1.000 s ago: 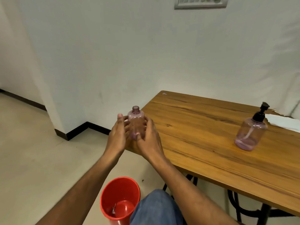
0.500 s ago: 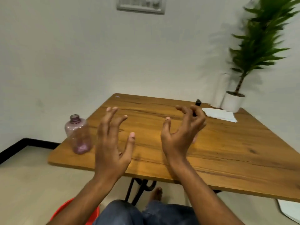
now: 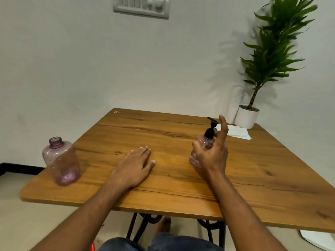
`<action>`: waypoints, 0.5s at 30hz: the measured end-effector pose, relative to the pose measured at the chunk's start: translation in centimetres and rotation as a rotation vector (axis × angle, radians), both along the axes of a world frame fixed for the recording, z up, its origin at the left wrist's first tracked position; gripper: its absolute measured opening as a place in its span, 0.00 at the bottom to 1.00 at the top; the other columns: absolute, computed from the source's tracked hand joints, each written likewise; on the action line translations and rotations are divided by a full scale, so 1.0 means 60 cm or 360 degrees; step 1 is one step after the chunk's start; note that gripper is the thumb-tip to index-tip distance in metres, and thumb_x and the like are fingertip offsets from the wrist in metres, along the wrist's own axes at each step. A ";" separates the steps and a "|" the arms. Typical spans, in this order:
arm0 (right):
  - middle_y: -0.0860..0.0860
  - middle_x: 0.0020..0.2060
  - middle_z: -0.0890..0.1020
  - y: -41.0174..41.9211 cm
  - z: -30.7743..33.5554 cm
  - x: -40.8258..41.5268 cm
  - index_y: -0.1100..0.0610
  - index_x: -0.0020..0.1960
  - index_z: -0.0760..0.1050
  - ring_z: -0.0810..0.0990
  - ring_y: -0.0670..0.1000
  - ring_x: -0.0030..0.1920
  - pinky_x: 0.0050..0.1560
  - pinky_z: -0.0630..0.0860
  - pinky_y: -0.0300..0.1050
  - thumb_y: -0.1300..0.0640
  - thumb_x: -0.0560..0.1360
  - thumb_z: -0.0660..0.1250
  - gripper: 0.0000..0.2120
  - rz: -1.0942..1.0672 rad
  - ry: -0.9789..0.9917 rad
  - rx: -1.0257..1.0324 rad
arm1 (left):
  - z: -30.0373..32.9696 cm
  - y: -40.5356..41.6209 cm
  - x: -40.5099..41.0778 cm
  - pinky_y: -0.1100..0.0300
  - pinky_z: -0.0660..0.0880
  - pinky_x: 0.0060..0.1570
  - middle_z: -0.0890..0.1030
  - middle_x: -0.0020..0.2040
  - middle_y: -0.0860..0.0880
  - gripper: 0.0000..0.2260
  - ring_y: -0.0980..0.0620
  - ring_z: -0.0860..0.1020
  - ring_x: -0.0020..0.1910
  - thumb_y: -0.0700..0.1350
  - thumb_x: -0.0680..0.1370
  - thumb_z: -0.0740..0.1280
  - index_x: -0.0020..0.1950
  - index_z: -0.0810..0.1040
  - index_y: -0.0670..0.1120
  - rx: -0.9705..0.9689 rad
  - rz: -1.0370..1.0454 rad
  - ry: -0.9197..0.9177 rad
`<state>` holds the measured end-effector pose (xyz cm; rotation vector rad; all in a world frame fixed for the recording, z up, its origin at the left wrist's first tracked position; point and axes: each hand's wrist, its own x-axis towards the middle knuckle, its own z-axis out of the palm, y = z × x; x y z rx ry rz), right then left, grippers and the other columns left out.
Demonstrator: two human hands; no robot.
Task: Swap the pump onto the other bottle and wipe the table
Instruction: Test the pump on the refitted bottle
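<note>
An uncapped, translucent pink bottle (image 3: pixel 61 160) stands near the front left corner of the wooden table (image 3: pixel 174 180), with a little pink liquid at its bottom. A second pink bottle (image 3: pixel 206 142) carrying a black pump (image 3: pixel 211 130) stands right of the table's middle. My right hand (image 3: pixel 212 155) wraps around this bottle from the near side, thumb on its left shoulder and index finger raised beside the pump head. My left hand (image 3: pixel 134 165) lies flat, palm down, on the table between the two bottles, holding nothing.
A white tissue (image 3: pixel 237 133) lies at the table's back right, next to a white pot (image 3: pixel 246 117) with a tall green plant. A wall rises behind the table. My knees and the table's black metal legs show below the front edge.
Both hands let go of the uncapped bottle, which now stands at the table's left corner. My left hand dropped flat onto the table. My right hand reached the pump bottle and closed around it.
</note>
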<state>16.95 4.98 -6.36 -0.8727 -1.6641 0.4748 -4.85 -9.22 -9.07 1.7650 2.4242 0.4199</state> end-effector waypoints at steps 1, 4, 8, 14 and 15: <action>0.57 0.52 0.83 0.001 -0.001 0.001 0.34 0.83 0.48 0.84 0.51 0.38 0.36 0.81 0.47 0.53 0.72 0.72 0.49 -0.0025 -0.0018 0.0045 | -0.002 0.002 0.000 0.52 0.50 0.80 0.55 0.85 0.53 0.30 0.53 0.54 0.83 0.65 0.84 0.49 0.84 0.53 0.54 0.0017 0.0008 0.0016; 0.56 0.53 0.82 0.006 -0.007 0.003 0.35 0.80 0.53 0.82 0.50 0.40 0.37 0.82 0.48 0.51 0.72 0.70 0.43 -0.0024 -0.0074 0.0144 | -0.003 0.005 0.000 0.51 0.51 0.80 0.56 0.85 0.53 0.30 0.52 0.55 0.83 0.65 0.84 0.50 0.84 0.54 0.56 0.0059 0.0028 -0.0011; 0.51 0.52 0.81 0.009 -0.011 -0.002 0.35 0.80 0.54 0.83 0.49 0.40 0.37 0.83 0.47 0.42 0.73 0.71 0.41 0.0032 -0.0213 0.0204 | -0.005 0.003 0.000 0.52 0.52 0.80 0.56 0.84 0.54 0.30 0.52 0.56 0.83 0.65 0.84 0.51 0.84 0.55 0.56 0.0057 0.0034 -0.0036; 0.52 0.53 0.79 0.012 -0.011 -0.016 0.37 0.78 0.55 0.81 0.50 0.43 0.37 0.74 0.38 0.47 0.77 0.73 0.38 -0.0065 -0.0233 0.0255 | -0.006 0.006 -0.003 0.50 0.53 0.80 0.56 0.84 0.54 0.30 0.51 0.56 0.83 0.65 0.83 0.53 0.84 0.56 0.56 0.0077 0.0050 -0.0071; 0.52 0.52 0.80 0.013 -0.011 -0.017 0.37 0.77 0.55 0.81 0.50 0.43 0.37 0.75 0.39 0.47 0.77 0.73 0.37 -0.0068 -0.0231 0.0268 | -0.007 0.008 -0.004 0.49 0.54 0.80 0.57 0.84 0.54 0.30 0.51 0.56 0.83 0.66 0.83 0.52 0.83 0.56 0.57 0.0079 0.0053 -0.0075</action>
